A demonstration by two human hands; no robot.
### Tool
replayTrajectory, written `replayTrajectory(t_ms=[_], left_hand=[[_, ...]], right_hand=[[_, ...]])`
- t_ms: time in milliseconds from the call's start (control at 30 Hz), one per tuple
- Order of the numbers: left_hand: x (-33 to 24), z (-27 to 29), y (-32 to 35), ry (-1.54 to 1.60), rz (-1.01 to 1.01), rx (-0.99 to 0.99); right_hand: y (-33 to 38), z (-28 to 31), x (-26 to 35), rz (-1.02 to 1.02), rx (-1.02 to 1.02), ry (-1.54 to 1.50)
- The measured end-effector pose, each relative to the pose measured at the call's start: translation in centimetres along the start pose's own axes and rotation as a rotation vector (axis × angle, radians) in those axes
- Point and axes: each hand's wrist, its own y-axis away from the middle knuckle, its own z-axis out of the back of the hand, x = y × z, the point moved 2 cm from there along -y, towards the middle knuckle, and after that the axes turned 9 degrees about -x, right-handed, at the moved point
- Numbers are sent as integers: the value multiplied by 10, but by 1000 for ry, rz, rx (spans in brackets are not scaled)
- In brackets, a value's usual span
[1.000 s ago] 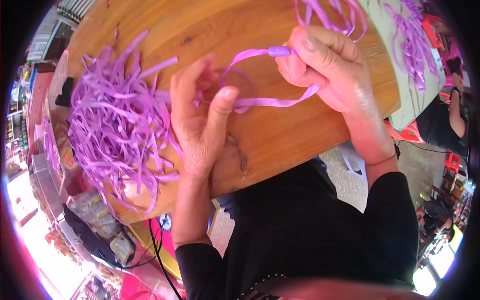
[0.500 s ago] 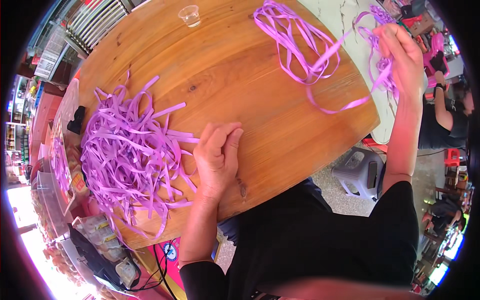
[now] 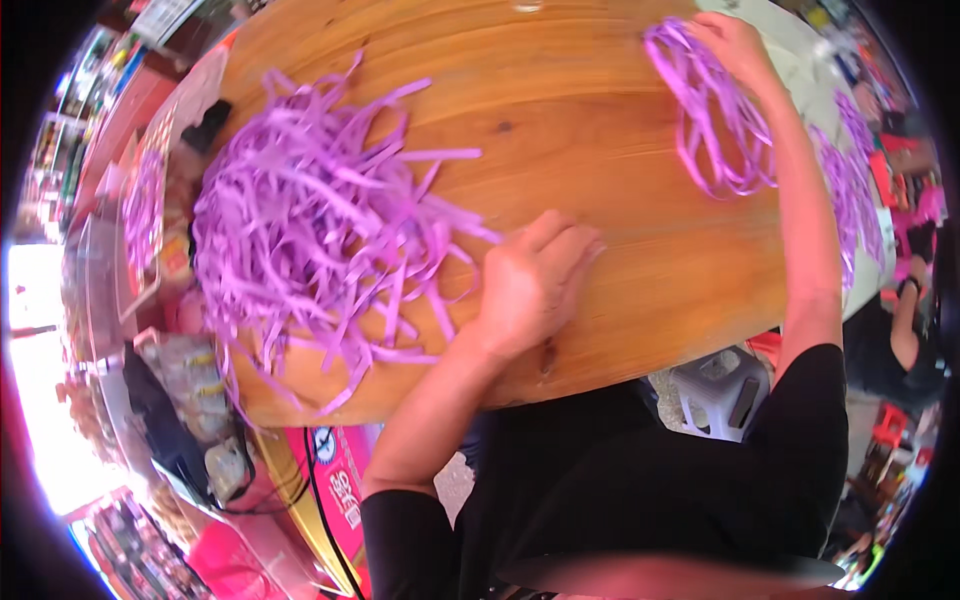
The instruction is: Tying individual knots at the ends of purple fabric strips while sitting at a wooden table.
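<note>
Across the left of the wooden table (image 3: 600,110) lies a big tangled heap of purple ribbon strips (image 3: 310,210). My left hand (image 3: 535,280) rests on the tabletop just right of the heap, fingers curled in and no ribbon showing in them. A few ribbon ends reach close to its knuckles. At the far right, my right hand (image 3: 735,50) closes on the top end of a looped bundle of purple ribbon (image 3: 715,125). The bundle's loops trail on the wood toward me. Fingertips of both hands are partly hidden and a little blurred.
More purple ribbons (image 3: 850,190) lie on a white marbled surface at the right. A grey plastic stool (image 3: 715,390) stands beneath the table edge. Left of the table are a small black object (image 3: 207,125) and a dark bag (image 3: 165,430). Another person (image 3: 900,340) is at the far right.
My right hand has come from the ribbons over the white surface to the looped bundle on the table. The view has shifted, and my left hand remains curled beside the heap.
</note>
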Motion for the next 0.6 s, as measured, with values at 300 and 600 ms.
replayTrajectory(t_ms=[300, 600], left_hand=[[3, 3, 8, -87, -127, 40], [5, 0, 14, -91, -175, 93]], right_hand=[[53, -52, 169, 408, 80, -339], [80, -137, 309, 728, 341, -255]])
